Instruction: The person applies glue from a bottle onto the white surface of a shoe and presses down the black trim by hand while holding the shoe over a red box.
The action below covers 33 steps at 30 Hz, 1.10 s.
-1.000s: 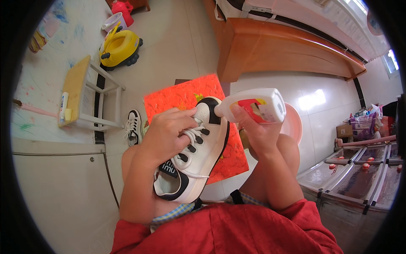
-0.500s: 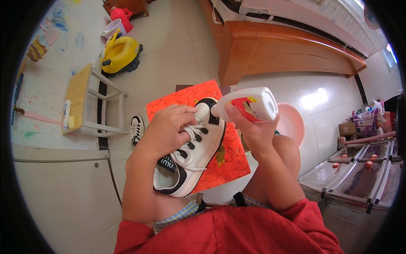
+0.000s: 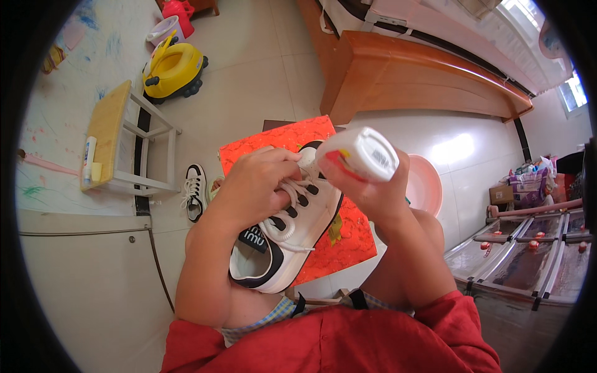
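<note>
A white sneaker [image 3: 314, 217] with black trim and thick white laces lies over a red patterned box [image 3: 357, 245], its heel end toward me. My left hand [image 3: 255, 186] grips the sneaker at the laces, fingers curled over its upper. My right hand [image 3: 387, 194] is closed round a white plastic bottle [image 3: 367, 155] with a red and yellow label. The bottle is tipped over, its base up toward me and its neck end down near the toe. In this view the bottle hides its own nozzle, so contact with the shoe cannot be told.
A second sneaker [image 3: 195, 191] stands on the floor left of the box. Beyond it are a wooden-topped stool [image 3: 107, 133] and a yellow ride-on toy [image 3: 174, 69]. A pink basin [image 3: 426, 186] sits behind my right hand, and clear storage boxes [image 3: 516, 264] stand at the right.
The bottle has tipped further, its base turning more toward me, and it has moved slightly left over the toe. My left hand keeps its hold on the sneaker. The whole view has shifted slightly.
</note>
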Each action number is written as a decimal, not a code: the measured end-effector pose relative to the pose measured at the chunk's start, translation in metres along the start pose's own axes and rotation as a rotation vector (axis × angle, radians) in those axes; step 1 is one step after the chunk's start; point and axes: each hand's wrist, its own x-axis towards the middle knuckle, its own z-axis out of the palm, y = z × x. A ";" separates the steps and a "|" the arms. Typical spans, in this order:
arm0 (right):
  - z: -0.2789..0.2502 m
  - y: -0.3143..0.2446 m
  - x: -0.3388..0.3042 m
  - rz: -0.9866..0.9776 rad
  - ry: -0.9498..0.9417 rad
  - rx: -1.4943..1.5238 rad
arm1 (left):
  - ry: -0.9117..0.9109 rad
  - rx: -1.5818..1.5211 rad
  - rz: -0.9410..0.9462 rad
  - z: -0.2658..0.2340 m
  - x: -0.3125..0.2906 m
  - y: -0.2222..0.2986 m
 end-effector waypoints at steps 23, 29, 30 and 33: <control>0.002 0.004 -0.017 0.041 0.136 0.123 | 0.013 -0.025 -0.064 0.008 -0.001 0.009; 0.004 -0.008 -0.017 0.122 0.249 0.250 | 0.011 0.036 -0.021 0.006 0.000 0.013; 0.002 -0.005 -0.018 0.127 0.250 0.250 | 0.014 0.031 -0.030 0.007 0.001 0.013; 0.002 0.007 -0.018 0.047 0.010 -0.028 | 0.005 0.057 -0.049 0.011 0.001 0.019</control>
